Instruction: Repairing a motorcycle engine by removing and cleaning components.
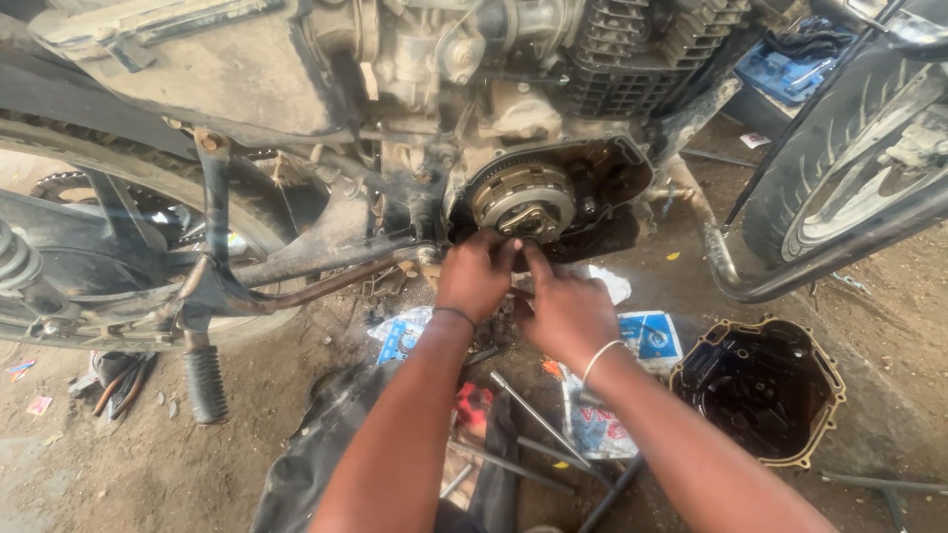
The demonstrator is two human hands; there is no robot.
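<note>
A motorcycle engine (553,59) stands in front of me with its side cover off, baring the round metal clutch assembly (521,197). My left hand (476,272) reaches up to the lower edge of the clutch, fingers curled against it. My right hand (565,304) is just beside it, fingertips touching the clutch's underside. Whether either hand pinches a small part is hidden by the fingers. A thin band sits on each wrist.
The removed black engine cover (762,387) lies open on the dirt floor at right. Metal rods and tools (533,424) rest on printed wrappers (647,336) below my arms. The footpeg (204,380) and frame are at left, the front wheel (849,168) at right.
</note>
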